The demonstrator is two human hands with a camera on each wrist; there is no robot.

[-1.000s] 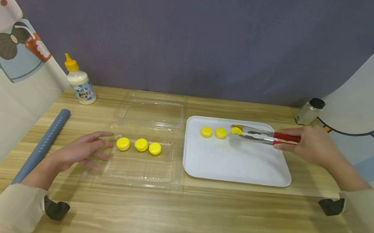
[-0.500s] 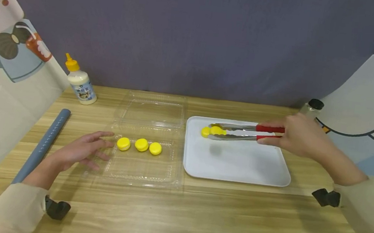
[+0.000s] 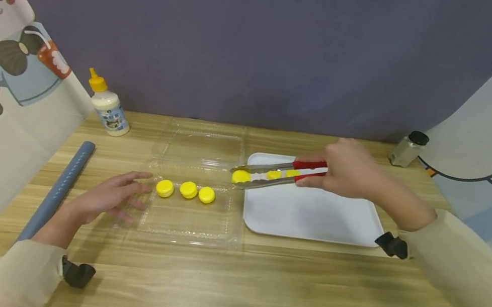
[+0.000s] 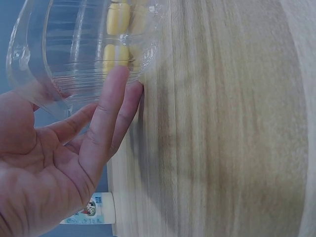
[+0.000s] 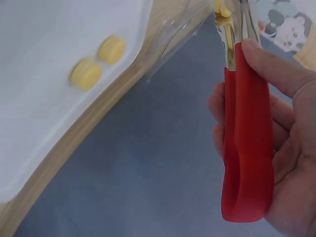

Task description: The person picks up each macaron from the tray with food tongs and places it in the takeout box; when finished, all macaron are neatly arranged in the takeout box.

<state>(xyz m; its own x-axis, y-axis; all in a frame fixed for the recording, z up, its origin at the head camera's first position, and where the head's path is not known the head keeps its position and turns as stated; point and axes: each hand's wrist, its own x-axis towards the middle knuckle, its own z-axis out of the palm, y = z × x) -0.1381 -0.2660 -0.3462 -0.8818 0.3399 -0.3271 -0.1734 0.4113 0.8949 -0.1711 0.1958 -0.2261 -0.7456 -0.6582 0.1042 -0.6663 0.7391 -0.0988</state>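
My right hand (image 3: 348,167) grips red-handled metal tongs (image 5: 249,133). Between the tong tips is a yellow macaron (image 3: 241,176), held above the gap where the white tray (image 3: 311,216) meets the clear plastic box (image 3: 187,225). Two more macarons (image 5: 112,50) lie on the tray, seen past the tongs in the head view. Inside the box's near half, three macarons (image 3: 188,190) sit in a row. My left hand (image 3: 111,196) is at the box's left side, fingers extended and spread; in the left wrist view its fingertips overlap the plastic wall.
The box's lid (image 3: 203,143) lies folded back toward the dark wall. A yellow-capped squeeze bottle (image 3: 111,113) stands at the back left, a black-lidded jar (image 3: 408,149) at the back right. A grey-blue rod (image 3: 56,192) lies along the left side.
The tongs have closed on the rightmost macaron on the tray, and my right hand has carried it left past the other two to the box's right edge. My left hand stays put.
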